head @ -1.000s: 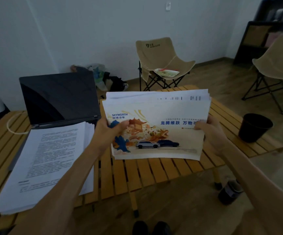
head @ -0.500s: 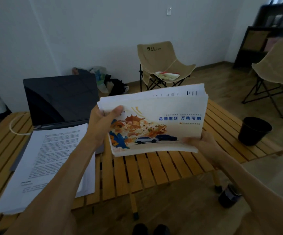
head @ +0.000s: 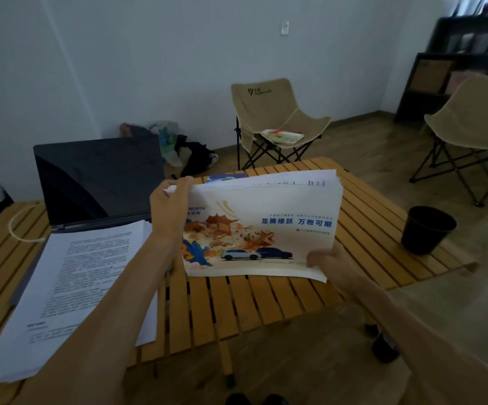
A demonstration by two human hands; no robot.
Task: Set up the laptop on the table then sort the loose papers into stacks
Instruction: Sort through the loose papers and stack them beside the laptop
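Note:
A thick bundle of papers [head: 269, 229] with a colourful car flyer on top hangs above the slatted wooden table [head: 266, 305]. My left hand [head: 171, 211] grips the bundle's left edge, fingers curled over its top corner. At the lower right corner, my right hand [head: 329, 266] holds the bundle with the thumb on top. The open laptop [head: 96, 179] stands at the table's back left, its screen dark. A stack of white printed sheets [head: 73, 287] lies in front of the laptop, covering its keyboard.
A black cup [head: 425, 229] stands near the table's right edge. A white cable [head: 17, 226] loops left of the laptop. Two beige folding chairs [head: 272, 118] stand behind and to the right. Bags lie by the wall, a dark bottle [head: 384, 347] on the floor.
The bundle has tilted flatter and sunk toward the table. My left hand slid up to its top left corner; my right hand dropped to the lower right corner.

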